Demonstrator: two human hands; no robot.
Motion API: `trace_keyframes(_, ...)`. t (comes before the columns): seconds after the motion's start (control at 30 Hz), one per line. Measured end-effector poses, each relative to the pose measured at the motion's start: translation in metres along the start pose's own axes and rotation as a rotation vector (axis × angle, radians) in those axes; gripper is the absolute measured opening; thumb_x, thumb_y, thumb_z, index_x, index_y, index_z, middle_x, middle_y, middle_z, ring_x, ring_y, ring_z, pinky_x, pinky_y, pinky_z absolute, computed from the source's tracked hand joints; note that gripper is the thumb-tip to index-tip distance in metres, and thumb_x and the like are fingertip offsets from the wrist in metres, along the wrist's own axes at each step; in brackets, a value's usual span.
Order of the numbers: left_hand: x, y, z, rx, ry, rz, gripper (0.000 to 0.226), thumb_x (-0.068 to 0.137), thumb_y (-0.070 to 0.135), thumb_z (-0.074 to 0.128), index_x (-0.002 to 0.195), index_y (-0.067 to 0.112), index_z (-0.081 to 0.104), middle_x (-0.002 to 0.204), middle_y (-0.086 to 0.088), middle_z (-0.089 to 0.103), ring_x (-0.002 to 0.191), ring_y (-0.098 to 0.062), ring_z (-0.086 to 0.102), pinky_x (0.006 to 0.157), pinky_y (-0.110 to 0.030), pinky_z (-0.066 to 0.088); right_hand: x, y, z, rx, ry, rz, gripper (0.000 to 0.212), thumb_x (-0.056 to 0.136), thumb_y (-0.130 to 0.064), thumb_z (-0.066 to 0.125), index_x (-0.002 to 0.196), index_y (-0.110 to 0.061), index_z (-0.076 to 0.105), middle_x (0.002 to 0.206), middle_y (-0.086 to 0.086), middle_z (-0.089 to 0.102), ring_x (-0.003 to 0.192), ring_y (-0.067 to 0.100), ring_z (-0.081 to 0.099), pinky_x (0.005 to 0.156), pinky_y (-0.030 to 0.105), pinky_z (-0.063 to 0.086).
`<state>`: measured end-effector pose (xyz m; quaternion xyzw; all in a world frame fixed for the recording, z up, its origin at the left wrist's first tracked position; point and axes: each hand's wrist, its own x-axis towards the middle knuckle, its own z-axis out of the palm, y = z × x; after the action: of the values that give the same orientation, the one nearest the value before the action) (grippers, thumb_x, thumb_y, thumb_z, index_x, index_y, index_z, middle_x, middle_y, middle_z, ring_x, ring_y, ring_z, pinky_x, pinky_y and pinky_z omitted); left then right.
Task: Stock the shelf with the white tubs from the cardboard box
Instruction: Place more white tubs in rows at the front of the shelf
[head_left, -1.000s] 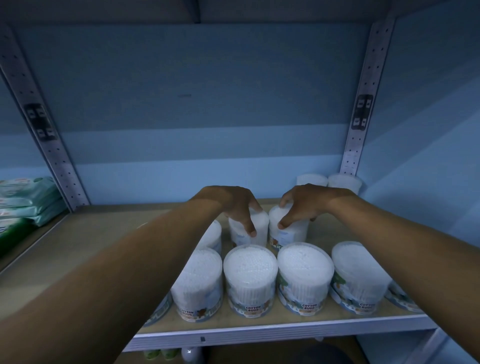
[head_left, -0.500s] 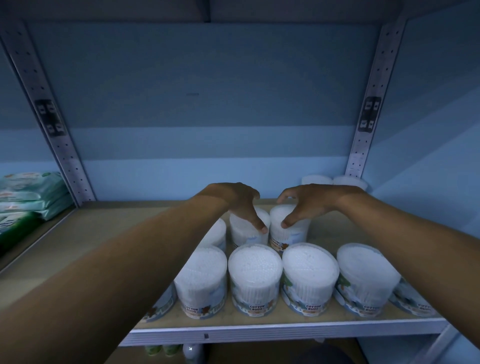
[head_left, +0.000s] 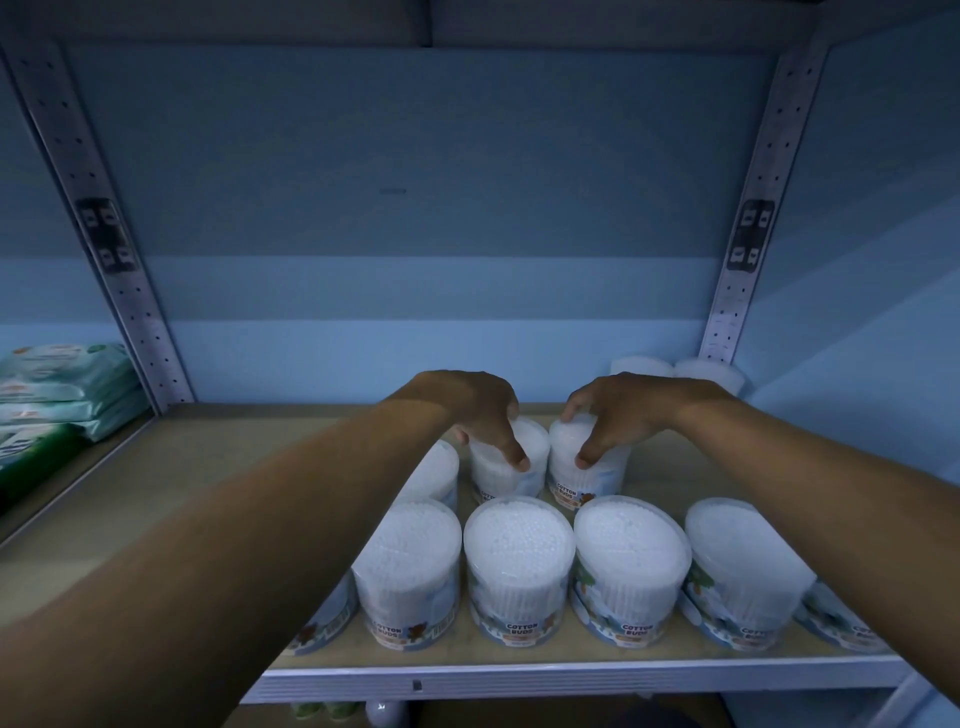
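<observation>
Several white cotton-bud tubs stand on the wooden shelf (head_left: 208, 467). A front row (head_left: 519, 561) runs along the shelf's front edge. Behind it, my left hand (head_left: 478, 410) grips the top of one tub (head_left: 524, 467), thumb on its front. My right hand (head_left: 613, 410) grips the tub beside it (head_left: 597, 473) the same way. Both tubs stand upright on the shelf, side by side. Another tub (head_left: 436, 473) stands to the left of them, partly hidden by my left forearm. Two more tubs (head_left: 675, 369) stand at the back right corner. The cardboard box is out of view.
Perforated metal uprights (head_left: 104, 249) frame the bay on both sides. Green wipe packs (head_left: 57, 395) lie stacked in the neighbouring bay at the left. The shelf's left half is bare wood. Items on a lower shelf (head_left: 322, 709) peek out below the white front rail.
The view has shifted slightly. Both hands stay on the two second-row tubs, their fingers now curled a little lower around the tops.
</observation>
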<state>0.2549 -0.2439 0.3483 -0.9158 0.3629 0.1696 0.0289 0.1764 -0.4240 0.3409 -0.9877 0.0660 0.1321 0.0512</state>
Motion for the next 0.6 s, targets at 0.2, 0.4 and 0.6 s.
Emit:
trace_keyframes(0.2,0.000,0.008,-0.002,0.088,0.020,-0.055,0.088,0.070,0.072,0.070,0.133,0.015,0.052,0.100,-0.003,0.067,0.089,-0.020,0.068,0.082,-0.031,0.051,-0.002,0.003,-0.004,0.024,-0.041,-0.051,0.068,0.078,-0.038,0.079,0.138,-0.042,0.048,0.148,-0.012,0.043,0.131,0.017,0.045,0.106,0.034,0.044)
trace_keyframes(0.4,0.006,0.002,-0.003,0.047,-0.028,0.036,0.101,0.065,0.061,0.081,0.150,0.031,0.036,0.148,0.006,0.046,0.133,-0.022,0.046,0.108,-0.038,0.041,0.005,0.001,-0.004,0.008,0.044,-0.005,0.074,0.069,-0.059,0.079,0.135,-0.045,0.049,0.145,-0.008,0.047,0.125,0.018,0.051,0.102,0.034,0.047)
trace_keyframes(0.6,0.013,0.002,0.001,0.057,0.030,0.030,0.094,0.069,0.059,0.079,0.149,0.028,0.040,0.149,0.006,0.047,0.134,-0.021,0.046,0.109,-0.036,0.039,0.012,0.001,-0.002,-0.001,0.069,-0.010,0.063,0.070,-0.052,0.082,0.128,-0.041,0.058,0.140,-0.007,0.050,0.123,0.018,0.052,0.098,0.034,0.049)
